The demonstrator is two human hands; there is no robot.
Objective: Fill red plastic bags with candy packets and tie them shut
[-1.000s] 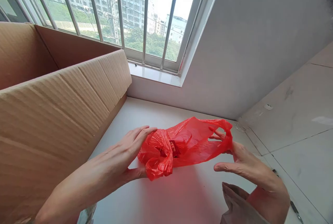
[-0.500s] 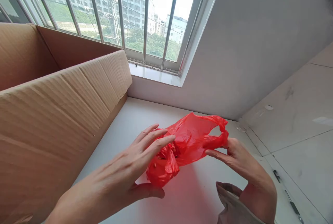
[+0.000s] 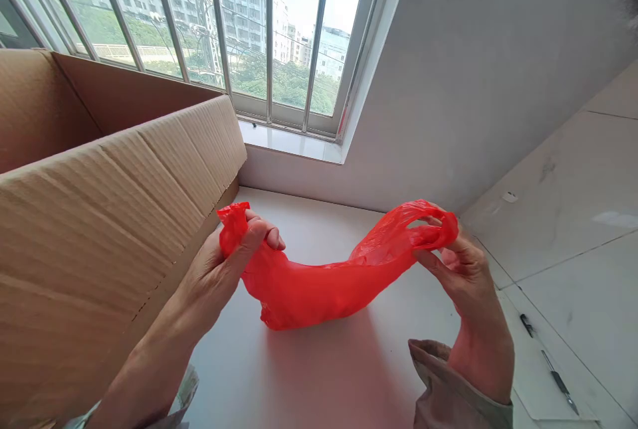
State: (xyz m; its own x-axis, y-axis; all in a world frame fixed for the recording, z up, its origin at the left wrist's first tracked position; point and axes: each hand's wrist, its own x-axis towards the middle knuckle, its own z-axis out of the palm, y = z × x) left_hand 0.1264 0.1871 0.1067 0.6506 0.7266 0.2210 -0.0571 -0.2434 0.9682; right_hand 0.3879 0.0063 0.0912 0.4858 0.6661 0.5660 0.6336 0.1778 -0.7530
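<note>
A thin red plastic bag (image 3: 319,293) stretches between my two hands above the white tabletop (image 3: 319,376). On its left end, my left hand (image 3: 242,246) is closed round the gathered plastic, and a crumpled tuft sticks out above the thumb. At the other end my right hand (image 3: 451,263) pinches the looped handle between thumb and fingers. The bag sags in the middle, and its lower left corner is bunched. Whether anything lies inside, I cannot tell.
A large open cardboard box (image 3: 124,210) stands close on the left. Behind the table are a wall (image 3: 448,84) and a barred window (image 3: 269,37). At the right lie a pen (image 3: 561,379) and a black pen cap (image 3: 526,325).
My left hand, open over the bag before, has closed on its left end. The bag is now pulled out longer, and my right hand has shifted slightly up and right with the handle.
</note>
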